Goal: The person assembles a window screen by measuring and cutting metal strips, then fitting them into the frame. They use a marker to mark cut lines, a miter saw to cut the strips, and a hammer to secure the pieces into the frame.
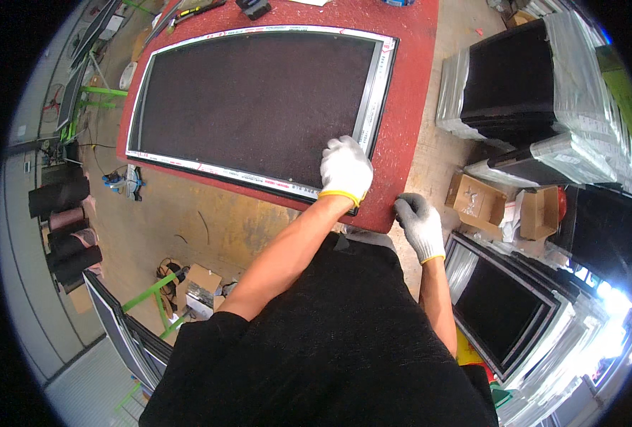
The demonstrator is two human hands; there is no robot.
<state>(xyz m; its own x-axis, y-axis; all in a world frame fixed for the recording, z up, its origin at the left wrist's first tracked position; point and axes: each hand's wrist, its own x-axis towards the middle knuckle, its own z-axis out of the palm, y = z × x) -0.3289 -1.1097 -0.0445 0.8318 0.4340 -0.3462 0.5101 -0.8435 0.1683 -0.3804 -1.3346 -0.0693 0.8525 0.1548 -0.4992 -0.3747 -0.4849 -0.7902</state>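
Red table (410, 92) is filling the upper middle, running off past the top edge. Framed dark panel (255, 103) is lying flat on it, white printed strips lining its rim, lower right corner sitting near the table's near right corner. Left forearm (287, 252) is slanting up and rightward across the table's near edge. Right forearm (440, 306) is pointing up almost straight, leaning slightly left. Left hand (346, 171), white-gloved, is lying back-up over the panel's lower right corner area, fingers bending; can't tell whether its grip is clenching on the frame or just pressing. Right hand (420, 222), also gloved, is hanging just beside the table's near right corner, fingers curling toward it; grip is staying unclear, contact too. Slim yellow-and-black tool (198, 10) and small dark block (254, 8) are lying beyond the panel's far edge.
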